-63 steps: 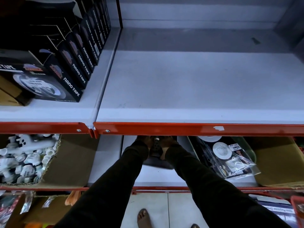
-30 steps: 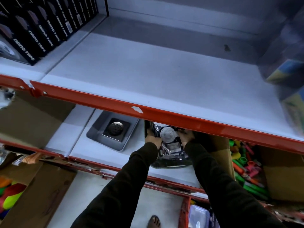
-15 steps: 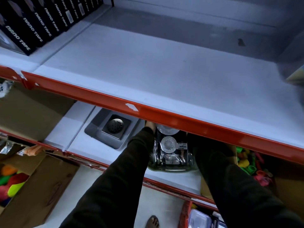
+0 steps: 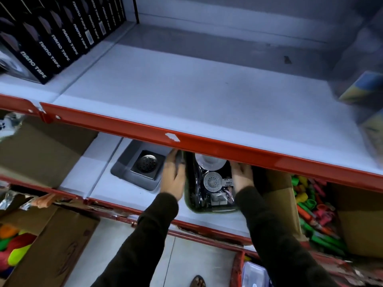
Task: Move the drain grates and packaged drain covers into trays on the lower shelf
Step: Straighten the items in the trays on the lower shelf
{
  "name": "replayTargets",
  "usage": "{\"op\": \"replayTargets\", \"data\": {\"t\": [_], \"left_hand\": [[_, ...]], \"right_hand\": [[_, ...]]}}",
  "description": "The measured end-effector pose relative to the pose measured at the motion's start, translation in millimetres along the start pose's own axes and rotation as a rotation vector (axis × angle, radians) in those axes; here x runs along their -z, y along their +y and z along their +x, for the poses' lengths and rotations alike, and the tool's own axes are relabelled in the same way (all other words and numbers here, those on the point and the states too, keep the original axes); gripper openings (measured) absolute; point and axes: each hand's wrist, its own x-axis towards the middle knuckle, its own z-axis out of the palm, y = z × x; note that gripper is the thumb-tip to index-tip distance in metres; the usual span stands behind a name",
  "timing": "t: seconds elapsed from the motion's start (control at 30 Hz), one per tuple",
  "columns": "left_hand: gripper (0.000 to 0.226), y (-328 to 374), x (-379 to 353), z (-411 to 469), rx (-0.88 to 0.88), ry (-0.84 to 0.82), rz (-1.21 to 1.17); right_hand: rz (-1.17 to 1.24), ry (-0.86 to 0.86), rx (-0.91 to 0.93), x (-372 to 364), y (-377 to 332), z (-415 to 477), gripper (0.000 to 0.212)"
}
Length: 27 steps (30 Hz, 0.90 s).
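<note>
On the lower shelf a grey tray holds a square metal drain grate. To its right stands a dark green tray filled with packaged drain covers in clear bags. My left hand lies against the green tray's left side, fingers around its rim. My right hand presses on the tray's right side. The upper shelf's red edge hides the back of the tray and my fingertips.
The white upper shelf carries black nano tape boxes at the left and a blurred box at the right. Cardboard boxes flank the trays; one at the right holds colourful plastic parts. My foot shows on the floor.
Both hands left the grey tray with the grate and went to the green tray of packaged covers. They have since drawn back into view along that tray's sides.
</note>
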Motion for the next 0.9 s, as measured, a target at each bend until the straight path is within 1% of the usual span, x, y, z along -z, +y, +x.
{"op": "replayTargets", "data": {"t": [0.03, 0.07, 0.1, 0.13, 0.17, 0.2, 0.23, 0.27, 0.33, 0.4, 0.47, 0.57, 0.67, 0.77, 0.87, 0.9], "left_hand": [[0.052, -19.7, 13.6, -7.2, -0.032, 0.037, 0.178], [0.051, -37.2, 30.8, -13.3, -0.069, 0.072, 0.411], [0.05, -53.0, 46.2, -15.1, -0.058, 0.086, 0.623], [0.051, -65.3, 58.0, -14.6, -0.016, 0.084, 0.809], [0.055, -74.7, 67.8, -17.6, 0.029, 0.032, 0.954], [0.059, -83.5, 73.9, -20.4, 0.056, -0.053, 1.073], [0.063, -88.5, 80.5, -23.3, 0.06, -0.131, 1.139], [0.064, -90.7, 83.7, -24.0, 0.034, -0.18, 1.172], [0.064, -85.6, 87.7, -26.7, -0.029, -0.224, 1.178], [0.061, -78.0, 88.0, -35.4, -0.057, -0.257, 1.121], [0.061, -73.6, 84.7, -46.8, -0.049, -0.309, 1.035], [0.06, -71.3, 78.5, -68.6, -0.041, -0.369, 0.912], [0.057, -74.5, 73.2, -83.8, -0.038, -0.407, 0.885], [0.06, -74.0, 77.5, -90.2, -0.044, -0.441, 0.883], [0.071, -75.5, 90.2, -91.3, -0.107, -0.531, 0.945], [0.074, -71.9, 97.7, -93.4, -0.136, -0.557, 0.972]], "right_hand": [[-0.102, -0.001, 0.11, 0.0, 6.0, -12.7, 0.039], [-0.243, 0.0, 0.243, -0.5, 14.0, -28.6, 0.028], [-0.41, -0.005, 0.362, -3.4, 22.2, -42.4, 0.021], [-0.586, -0.042, 0.448, -7.5, 31.5, -54.5, 0.021], [-0.748, -0.077, 0.506, -14.6, 39.5, -67.5, 0.025], [-0.889, -0.128, 0.523, -22.4, 47.5, -75.2, 0.03], [-1.007, -0.176, 0.501, -31.2, 51.4, -87.5, 0.035], [-1.08, -0.214, 0.473, -38.1, 56.8, -95.6, 0.04], [-1.134, -0.245, 0.438, -49.3, 66.5, -111.5, 0.052], [-1.136, -0.245, 0.424, -55.3, 70.6, -123.8, 0.061], [-1.135, -0.26, 0.409, -59.9, 74.1, -132.2, 0.065], [-1.114, -0.267, 0.37, -70.6, 75.2, -149.9, 0.065], [-1.123, -0.254, 0.349, -82.9, 76.5, -162.5, 0.059], [-1.094, -0.248, 0.334, -90.4, 77.5, -169.4, 0.06], [-1.094, -0.267, 0.342, -88.5, 76.9, -175.3, 0.061], [-1.104, -0.24, 0.369, -88.5, 71.0, -179.2, 0.059]]}}
